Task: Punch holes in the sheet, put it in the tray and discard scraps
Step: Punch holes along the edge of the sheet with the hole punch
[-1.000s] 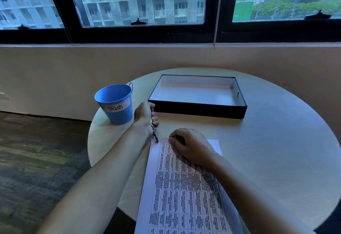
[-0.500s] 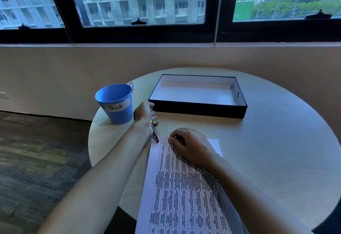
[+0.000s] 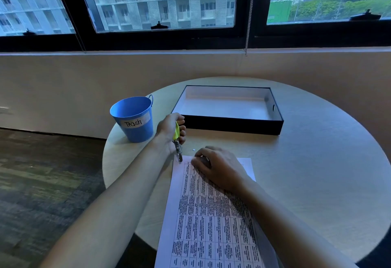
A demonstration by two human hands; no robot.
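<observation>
Just one sheet [image 3: 211,225], one scrap [image 3: 193,150]

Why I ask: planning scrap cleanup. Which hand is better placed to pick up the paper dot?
Right. The right hand rests on the sheet right beside the dot; the left hand is busy, its grip around the hole punch.

the left hand [image 3: 169,128] gripped a hole punch [image 3: 177,141] at the corner of the sheet [image 3: 211,214]. the right hand [image 3: 219,168] rested on it.
</observation>
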